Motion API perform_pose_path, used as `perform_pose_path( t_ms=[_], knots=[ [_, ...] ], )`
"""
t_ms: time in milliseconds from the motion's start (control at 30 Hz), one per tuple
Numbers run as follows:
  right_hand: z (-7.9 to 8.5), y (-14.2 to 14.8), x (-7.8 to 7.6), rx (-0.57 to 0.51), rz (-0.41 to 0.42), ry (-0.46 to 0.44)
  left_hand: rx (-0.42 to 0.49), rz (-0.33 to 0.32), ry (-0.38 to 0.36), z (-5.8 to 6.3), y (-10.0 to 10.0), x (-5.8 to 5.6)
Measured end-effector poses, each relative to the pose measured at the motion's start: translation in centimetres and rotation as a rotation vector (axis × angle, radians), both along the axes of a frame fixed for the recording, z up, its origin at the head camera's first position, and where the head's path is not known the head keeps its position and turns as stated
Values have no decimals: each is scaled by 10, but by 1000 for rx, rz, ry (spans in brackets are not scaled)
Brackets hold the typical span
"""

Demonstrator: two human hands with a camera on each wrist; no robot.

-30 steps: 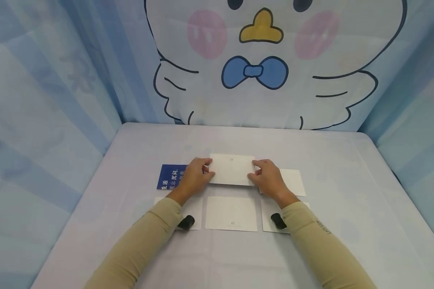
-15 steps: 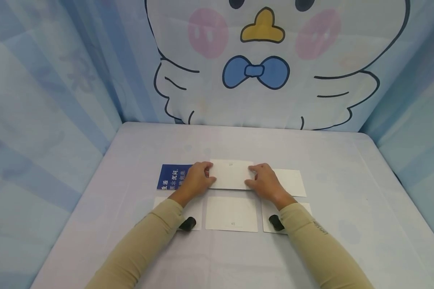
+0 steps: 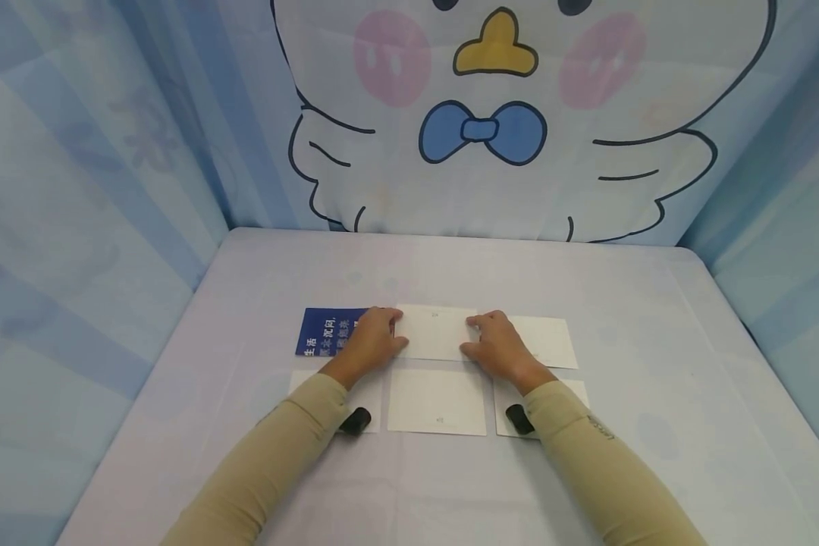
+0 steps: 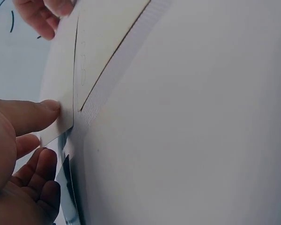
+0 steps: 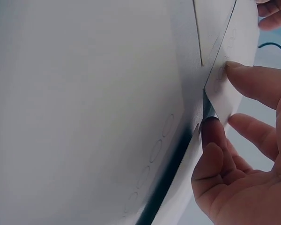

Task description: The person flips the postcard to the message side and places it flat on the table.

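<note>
My left hand [image 3: 368, 341] pinches the left end of a white postcard [image 3: 434, 334] in the middle of the far row. At its other end, my right hand [image 3: 505, 345] pinches it too. The left thumb [image 4: 44, 111] lies on the top face in the left wrist view. In the right wrist view, that postcard [image 5: 223, 96] is tilted close over the table, with a finger under its corner. A dark blue postcard [image 3: 324, 331] with white characters lies to the left, partly behind the left hand. Another white postcard [image 3: 549, 341] lies right of the right hand.
Nearer the person is a second row: a middle white postcard [image 3: 437, 402], plus a left one [image 3: 370, 394] and a right one [image 3: 507, 394], both partly covered by the forearms. Black wrist devices hang over them. A printed curtain [image 3: 478, 189] closes off the table's [image 3: 689, 341] far side.
The held postcard has come down toward the table and slightly toward the person. Both hands moved with it, the right one shifting a little to the left.
</note>
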State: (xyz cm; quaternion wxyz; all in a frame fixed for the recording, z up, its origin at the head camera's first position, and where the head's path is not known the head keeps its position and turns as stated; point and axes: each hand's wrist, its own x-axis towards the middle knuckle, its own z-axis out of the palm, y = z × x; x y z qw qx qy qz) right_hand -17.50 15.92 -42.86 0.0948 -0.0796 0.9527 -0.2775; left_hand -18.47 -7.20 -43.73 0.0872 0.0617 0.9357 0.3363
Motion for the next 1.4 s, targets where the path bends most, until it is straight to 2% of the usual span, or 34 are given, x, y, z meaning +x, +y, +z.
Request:
perform_pose_path(
  t_ms=[433, 767, 1133, 1400],
  knots=[
    [-1, -3, 0, 45, 4, -8, -35, 16, -48, -1, 3, 1],
    [2, -4, 1, 58, 21, -12, -41, -7, -51, 2, 1, -1],
    [2, -4, 1, 79, 20, -15, -63, -10, -91, 4, 2, -2],
    [1, -6, 0, 89, 28, -13, -27, -44, -60, 1, -1, -2]
  ],
)
